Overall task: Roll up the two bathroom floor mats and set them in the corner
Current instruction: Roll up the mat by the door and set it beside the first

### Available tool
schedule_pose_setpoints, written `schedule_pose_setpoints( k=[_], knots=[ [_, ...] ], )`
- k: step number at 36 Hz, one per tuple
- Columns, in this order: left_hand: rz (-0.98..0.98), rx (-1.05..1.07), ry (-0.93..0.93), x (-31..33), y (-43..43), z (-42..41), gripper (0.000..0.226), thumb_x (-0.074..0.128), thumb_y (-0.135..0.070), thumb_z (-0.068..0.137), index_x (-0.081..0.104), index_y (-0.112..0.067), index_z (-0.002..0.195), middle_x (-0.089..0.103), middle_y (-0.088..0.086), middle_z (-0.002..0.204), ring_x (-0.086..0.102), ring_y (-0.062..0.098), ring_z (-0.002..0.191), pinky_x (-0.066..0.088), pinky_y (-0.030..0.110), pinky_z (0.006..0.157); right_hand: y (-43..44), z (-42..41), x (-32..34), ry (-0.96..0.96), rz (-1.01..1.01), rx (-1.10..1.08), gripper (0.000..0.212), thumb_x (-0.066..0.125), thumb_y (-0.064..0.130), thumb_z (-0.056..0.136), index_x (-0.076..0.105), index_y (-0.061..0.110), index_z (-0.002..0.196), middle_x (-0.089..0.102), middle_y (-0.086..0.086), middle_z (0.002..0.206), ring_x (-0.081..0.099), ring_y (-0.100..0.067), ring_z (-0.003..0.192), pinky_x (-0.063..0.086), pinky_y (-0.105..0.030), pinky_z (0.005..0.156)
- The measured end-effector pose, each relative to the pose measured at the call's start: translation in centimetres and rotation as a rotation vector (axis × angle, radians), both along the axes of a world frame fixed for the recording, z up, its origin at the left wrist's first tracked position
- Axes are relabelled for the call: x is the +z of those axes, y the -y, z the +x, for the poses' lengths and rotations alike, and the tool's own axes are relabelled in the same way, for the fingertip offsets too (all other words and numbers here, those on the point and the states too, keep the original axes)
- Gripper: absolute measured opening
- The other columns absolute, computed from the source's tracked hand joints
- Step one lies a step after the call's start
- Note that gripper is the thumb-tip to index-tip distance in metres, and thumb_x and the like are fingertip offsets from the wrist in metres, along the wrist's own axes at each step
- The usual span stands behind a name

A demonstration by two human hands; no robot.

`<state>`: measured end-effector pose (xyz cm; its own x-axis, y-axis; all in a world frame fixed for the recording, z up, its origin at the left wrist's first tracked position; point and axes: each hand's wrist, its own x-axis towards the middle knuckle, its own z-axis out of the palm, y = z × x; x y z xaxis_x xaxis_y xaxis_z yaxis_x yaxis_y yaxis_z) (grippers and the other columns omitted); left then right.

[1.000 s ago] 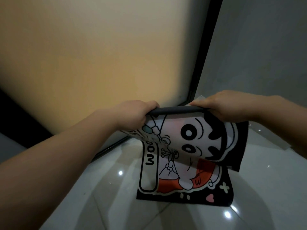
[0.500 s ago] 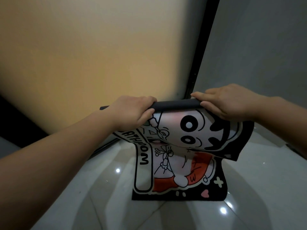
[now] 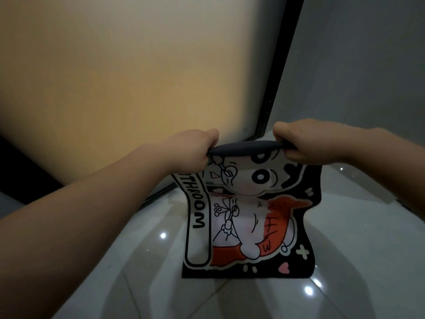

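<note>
Glossy tiles (image 3: 142,284) below; left hand (image 3: 194,149) and right hand (image 3: 299,143) pinch the mat (image 3: 248,226) by its rolled top; uneven turning could skew the roll.

Grips the rolled top edge of the bathroom mat (image 3: 241,217) at mid-frame with both hands, knuckles up, fingers curled round it: left hand (image 3: 193,150) at the roll's left end, right hand (image 3: 305,143) at its right end. Reaches in with bare forearms from lower left and from the right edge.
</note>
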<state>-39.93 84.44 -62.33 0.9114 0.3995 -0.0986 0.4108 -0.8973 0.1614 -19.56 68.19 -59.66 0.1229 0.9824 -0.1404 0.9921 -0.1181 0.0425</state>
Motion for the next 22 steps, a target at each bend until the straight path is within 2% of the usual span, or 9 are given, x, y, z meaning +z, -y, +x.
schedule_pose_setpoints(
  k=[2, 4, 5, 7, 9, 12, 14, 17, 22],
  knots=[
    [0.009, 0.009, 0.014, -0.2, 0.2, 0.0, 0.017, 0.049, -0.01, 0.087, 0.035, -0.017, 0.094, 0.046, 0.002, 0.07, 0.043, 0.017, 0.06, 0.03, 0.032, 0.049, -0.2, 0.1, -0.1, -0.003, 0.013, -0.021, 0.022, 0.052, 0.02, 0.089, 0.03, 0.025, 0.088, 0.047, 0.001, 0.071, 0.044, -0.013, 0.061, 0.035, -0.032, 0.051],
    [0.054, 0.011, 0.045, -0.3, 0.2, 0.1, 0.019, 0.05, -0.021, 0.091, 0.032, -0.019, 0.096, 0.048, 0.001, 0.07, 0.044, 0.017, 0.058, 0.031, 0.033, 0.05, -0.3, 0.2, -0.1, -0.008, 0.036, -0.033, 0.021, 0.049, 0.019, 0.09, 0.03, 0.026, 0.094, 0.051, -0.002, 0.072, 0.046, -0.017, 0.06, 0.041, -0.037, 0.055],
    [0.082, 0.011, 0.069, -0.3, 0.2, 0.1, 0.022, 0.051, -0.03, 0.093, 0.032, -0.02, 0.099, 0.049, 0.0, 0.071, 0.046, 0.018, 0.058, 0.032, 0.033, 0.052, -0.3, 0.2, -0.2, -0.006, 0.043, -0.032, 0.021, 0.048, 0.02, 0.091, 0.032, 0.027, 0.103, 0.055, -0.002, 0.076, 0.048, -0.019, 0.062, 0.043, -0.039, 0.058],
    [0.151, 0.003, 0.118, -0.3, 0.1, 0.1, 0.039, 0.046, -0.051, 0.092, 0.034, -0.02, 0.112, 0.05, -0.004, 0.074, 0.049, 0.022, 0.062, 0.035, 0.032, 0.059, -0.3, 0.3, -0.5, 0.0, 0.046, -0.02, 0.039, 0.045, 0.025, 0.093, 0.029, 0.032, 0.128, 0.061, -0.001, 0.095, 0.051, -0.02, 0.072, 0.041, -0.035, 0.065],
    [0.215, -0.039, 0.154, -0.3, 0.1, 0.1, 0.052, 0.037, -0.059, 0.091, 0.033, -0.022, 0.126, 0.051, -0.005, 0.079, 0.048, 0.021, 0.069, 0.034, 0.032, 0.063, -0.3, 0.4, -0.7, 0.04, 0.065, 0.055, 0.046, 0.041, 0.036, 0.094, 0.025, 0.034, 0.137, 0.061, 0.001, 0.11, 0.053, -0.018, 0.082, 0.039, -0.031, 0.069],
    [0.208, -0.12, 0.174, -0.4, 0.1, 0.1, 0.039, 0.031, -0.046, 0.096, 0.04, -0.021, 0.124, 0.055, -0.004, 0.087, 0.049, 0.021, 0.073, 0.031, 0.033, 0.063, 0.0, 0.5, -0.7, 0.063, 0.097, 0.163, 0.048, 0.023, 0.058, 0.091, 0.029, 0.032, 0.131, 0.06, 0.0, 0.108, 0.059, -0.022, 0.087, 0.046, -0.036, 0.074],
    [0.179, -0.138, 0.153, -0.5, 0.0, 0.1, 0.03, 0.032, -0.039, 0.097, 0.044, -0.02, 0.117, 0.057, -0.002, 0.089, 0.047, 0.022, 0.073, 0.03, 0.033, 0.062, 0.0, 0.6, -0.9, 0.065, 0.09, 0.155, 0.052, 0.014, 0.058, 0.09, 0.034, 0.029, 0.128, 0.058, -0.001, 0.106, 0.057, -0.023, 0.085, 0.047, -0.038, 0.074],
    [0.191, -0.116, 0.096, -0.5, -0.1, 0.3, 0.025, 0.037, -0.038, 0.096, 0.045, -0.021, 0.111, 0.055, -0.003, 0.089, 0.046, 0.02, 0.073, 0.032, 0.033, 0.064, -0.4, 0.7, -1.2, 0.097, 0.065, 0.109, 0.035, 0.025, 0.046, 0.097, 0.039, 0.027, 0.123, 0.053, -0.001, 0.103, 0.054, -0.022, 0.081, 0.046, -0.038, 0.072],
    [0.192, -0.062, 0.024, -0.1, 0.1, 0.5, 0.019, 0.048, -0.039, 0.091, 0.044, -0.024, 0.1, 0.047, -0.007, 0.072, 0.048, 0.021, 0.069, 0.036, 0.032, 0.062, -0.8, 0.2, -1.2, -0.042, -0.001, 0.031, 0.02, 0.046, 0.036, 0.094, 0.045, 0.024, 0.11, 0.05, -0.002, 0.104, 0.053, -0.023, 0.085, 0.046, -0.04, 0.079]
  ],
)
